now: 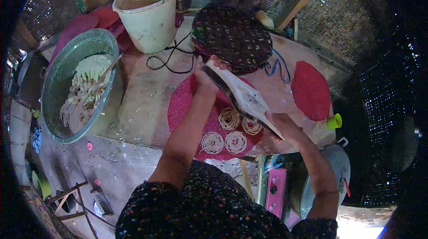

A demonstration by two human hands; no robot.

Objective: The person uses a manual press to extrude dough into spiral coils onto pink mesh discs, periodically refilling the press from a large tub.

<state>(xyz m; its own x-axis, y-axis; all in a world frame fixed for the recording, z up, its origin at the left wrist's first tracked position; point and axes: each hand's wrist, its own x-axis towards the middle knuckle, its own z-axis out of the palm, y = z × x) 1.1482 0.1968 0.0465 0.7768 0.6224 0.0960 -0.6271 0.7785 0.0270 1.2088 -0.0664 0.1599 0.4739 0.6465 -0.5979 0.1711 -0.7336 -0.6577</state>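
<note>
Both my hands hold a long, pale wooden tool [249,95] with a dark edge, tilted across the table over a round red mat [179,107]. My left hand [206,78] is closed round its far end, where round reddish knobs show. My right hand [286,127] grips its near right end, and the fingers are partly hidden behind it. Below the tool, several pale coils of thin dough strands [212,142] lie on the mat. The tool partly covers one coil [251,125]. Its underside cannot be seen.
At the left stands a large basin [48,101] with pale dough [84,96] and a stick. Behind are a white bucket [154,27], a dark woven tray [232,36] and a black cord [156,64]. Another red mat [310,92] and a green cup [334,122] sit right.
</note>
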